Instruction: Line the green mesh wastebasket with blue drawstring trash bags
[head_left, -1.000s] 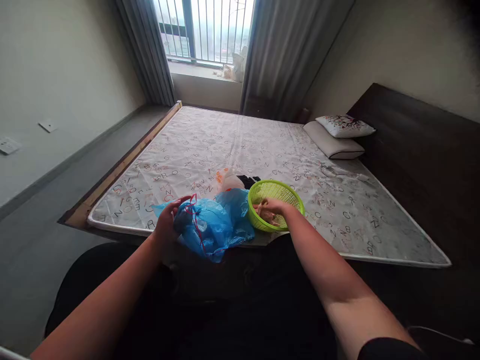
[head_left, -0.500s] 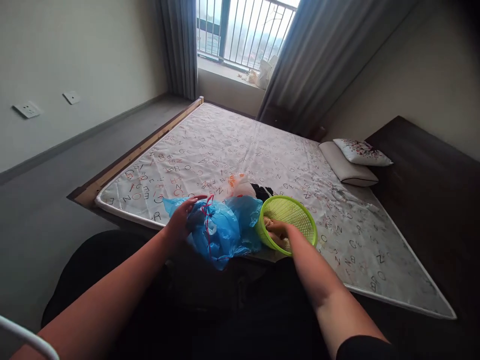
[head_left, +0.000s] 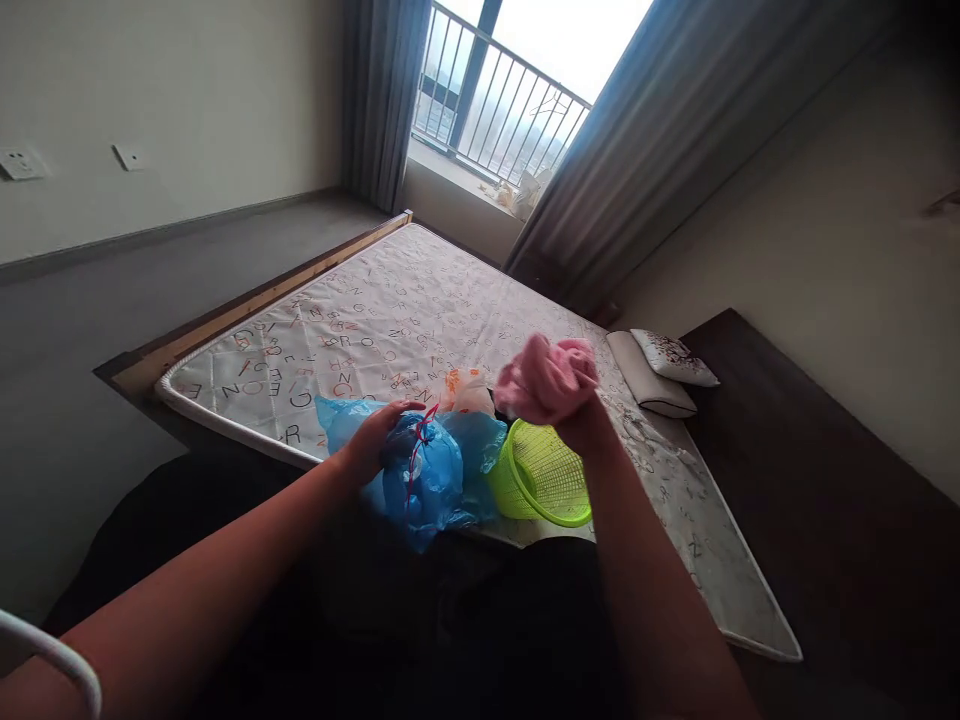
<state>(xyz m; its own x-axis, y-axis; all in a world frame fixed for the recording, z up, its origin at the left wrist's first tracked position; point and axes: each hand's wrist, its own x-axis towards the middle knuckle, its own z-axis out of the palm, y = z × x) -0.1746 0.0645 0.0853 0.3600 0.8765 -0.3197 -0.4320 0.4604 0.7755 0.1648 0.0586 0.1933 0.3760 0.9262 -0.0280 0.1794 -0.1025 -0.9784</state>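
Note:
My left hand (head_left: 371, 440) is at the mouth of a blue plastic bag (head_left: 439, 470), its fingers curved round the bag's edge. A thin red drawstring (head_left: 411, 470) runs down the bag's front. My right hand (head_left: 581, 425) is raised with a bunched, fluffy pink cloth (head_left: 547, 378) in its grip. The cloth hides most of the fingers. Just below that hand, a yellow-green mesh basket (head_left: 517, 480) lies tilted with its opening towards me. It touches the blue bag's right side.
The things rest on the near edge of a letter-print mattress (head_left: 360, 320) in a wooden bed frame (head_left: 247, 310). Behind the blue bag lies a white plastic bag with orange print (head_left: 466, 390). Pillows (head_left: 652, 375) lie by the dark headboard (head_left: 772, 450). A white curved bar (head_left: 60, 655) stands lower left.
My right hand has come up out of the basket with the pink cloth. My left hand stays at the blue bag. The view has tilted and shifted.

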